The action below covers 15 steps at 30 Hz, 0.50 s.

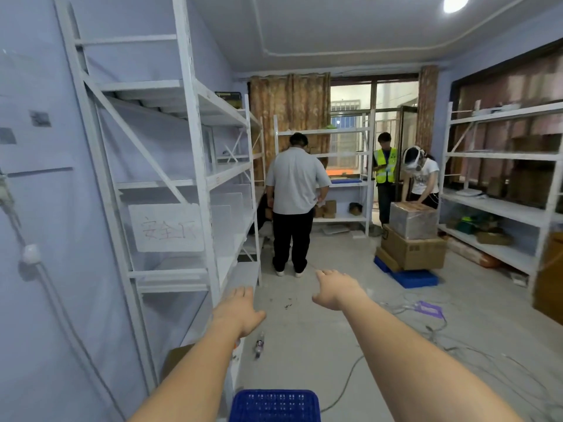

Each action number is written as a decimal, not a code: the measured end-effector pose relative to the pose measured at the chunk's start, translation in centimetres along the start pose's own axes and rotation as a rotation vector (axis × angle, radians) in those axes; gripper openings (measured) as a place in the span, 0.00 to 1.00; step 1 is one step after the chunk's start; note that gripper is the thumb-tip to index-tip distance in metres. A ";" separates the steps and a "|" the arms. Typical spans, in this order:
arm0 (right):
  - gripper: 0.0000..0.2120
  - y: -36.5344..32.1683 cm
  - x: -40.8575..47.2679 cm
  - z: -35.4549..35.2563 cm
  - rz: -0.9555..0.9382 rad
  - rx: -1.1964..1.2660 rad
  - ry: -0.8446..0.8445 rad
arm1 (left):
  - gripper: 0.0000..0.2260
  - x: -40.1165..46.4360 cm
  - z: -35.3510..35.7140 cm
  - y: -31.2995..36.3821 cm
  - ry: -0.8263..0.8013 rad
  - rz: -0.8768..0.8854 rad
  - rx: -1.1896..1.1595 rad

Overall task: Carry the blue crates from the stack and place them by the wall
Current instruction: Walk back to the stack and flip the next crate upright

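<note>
A blue perforated crate sits at the bottom edge of the head view, between my forearms and below them. Both arms reach forward over the floor. My left hand is stretched out, palm down, holding nothing. My right hand is also stretched forward with fingers apart and nothing in it. Neither hand touches the crate. Flat blue crates lie on the floor further ahead at the right, under a pile of cardboard boxes.
White metal shelving lines the left wall; more shelves stand at the right and far end. Three people stand ahead, one in a grey shirt mid-aisle. Cables trail across the floor at right; a bottle lies near the left shelf.
</note>
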State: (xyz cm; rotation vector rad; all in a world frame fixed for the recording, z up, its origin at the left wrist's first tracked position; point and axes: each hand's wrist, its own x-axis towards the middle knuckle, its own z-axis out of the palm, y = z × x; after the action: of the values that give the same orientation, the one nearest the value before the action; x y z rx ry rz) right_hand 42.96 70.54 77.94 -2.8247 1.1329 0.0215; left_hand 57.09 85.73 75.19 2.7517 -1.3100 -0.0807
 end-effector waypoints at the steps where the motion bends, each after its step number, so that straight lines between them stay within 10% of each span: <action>1: 0.31 0.8 0.5 -0.1 0.002 -0.001 0.007 | 0.32 0.8 0.2 0.6 0.001 0.007 0.003; 15: 0.26 3.3 9.9 4.4 0.086 0.057 -0.079 | 0.32 12.3 5.4 1.0 -0.111 0.077 0.063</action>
State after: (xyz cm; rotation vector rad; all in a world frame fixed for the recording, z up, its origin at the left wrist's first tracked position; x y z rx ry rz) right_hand 47.99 61.75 72.82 -2.6990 1.2169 0.1041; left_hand 63.56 75.24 69.85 2.7815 -1.4692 -0.1917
